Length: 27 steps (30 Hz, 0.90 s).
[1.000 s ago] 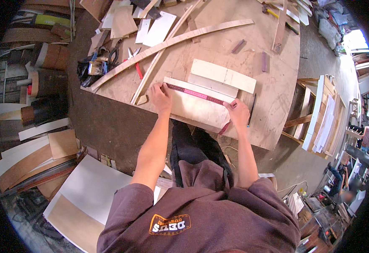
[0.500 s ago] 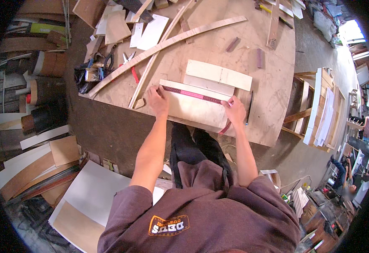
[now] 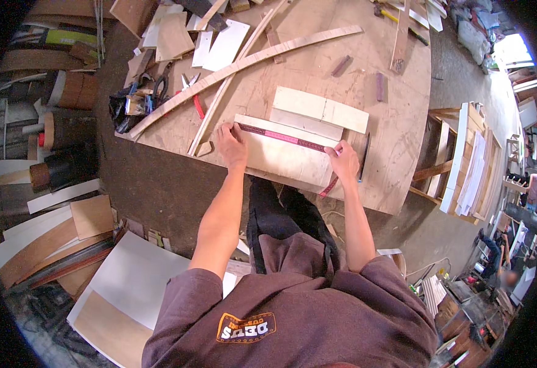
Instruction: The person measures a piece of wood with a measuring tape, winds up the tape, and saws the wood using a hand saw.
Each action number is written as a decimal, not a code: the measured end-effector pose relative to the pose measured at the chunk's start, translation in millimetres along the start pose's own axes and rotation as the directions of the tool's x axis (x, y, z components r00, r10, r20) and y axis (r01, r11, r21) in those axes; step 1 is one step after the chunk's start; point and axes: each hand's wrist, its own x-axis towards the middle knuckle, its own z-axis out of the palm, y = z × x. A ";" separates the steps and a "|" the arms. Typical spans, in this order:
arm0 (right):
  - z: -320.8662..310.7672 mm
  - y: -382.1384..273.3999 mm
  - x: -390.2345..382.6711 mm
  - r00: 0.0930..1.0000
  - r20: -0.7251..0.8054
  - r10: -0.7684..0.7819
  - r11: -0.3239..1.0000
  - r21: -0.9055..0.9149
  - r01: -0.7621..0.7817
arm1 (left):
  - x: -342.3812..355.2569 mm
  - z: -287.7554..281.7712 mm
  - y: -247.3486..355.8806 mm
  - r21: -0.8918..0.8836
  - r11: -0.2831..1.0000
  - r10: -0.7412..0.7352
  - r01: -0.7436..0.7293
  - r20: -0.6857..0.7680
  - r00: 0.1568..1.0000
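Observation:
A pink and dark red measuring tape (image 3: 281, 137) is stretched across a pale wooden board (image 3: 284, 161) near the front edge of the workbench. My left hand (image 3: 232, 145) pinches the tape's end at the board's left side. My right hand (image 3: 344, 161) grips it near the right side, and the loose end hangs below those fingers. Just beyond lie two more pale wood pieces (image 3: 320, 109), one partly over the other. A thin dark pencil-like stick (image 3: 365, 157) rests to the right of my right hand.
Long wooden strips (image 3: 247, 76) cross on the workbench (image 3: 397, 141). Red-handled pliers (image 3: 197, 107) and a black bag of tools (image 3: 127, 110) sit at its left. A hammer (image 3: 386, 13) lies far right. Sheet offcuts (image 3: 127, 276) lean at lower left; a wooden frame (image 3: 471, 159) stands right.
The view has shifted very slightly. Both hands keep their hold on the stretched tape, and the board stays where it was.

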 end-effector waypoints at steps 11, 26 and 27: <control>-0.5 -2.9 -5.5 1.000 -0.019 -0.011 1.000 0.028 0.012 | -1.6 0.1 -0.1 -0.024 0.998 -0.051 0.052 0.032 0.998; 3.1 2.7 -2.9 0.998 -0.010 0.062 0.995 0.085 -0.061 | 0.3 -2.4 7.7 -0.014 1.000 -0.025 0.026 0.049 0.998; 6.5 2.4 -0.4 0.997 -0.007 0.075 0.996 0.049 -0.075 | 1.3 -2.4 6.3 0.006 1.000 0.012 -0.012 0.026 1.000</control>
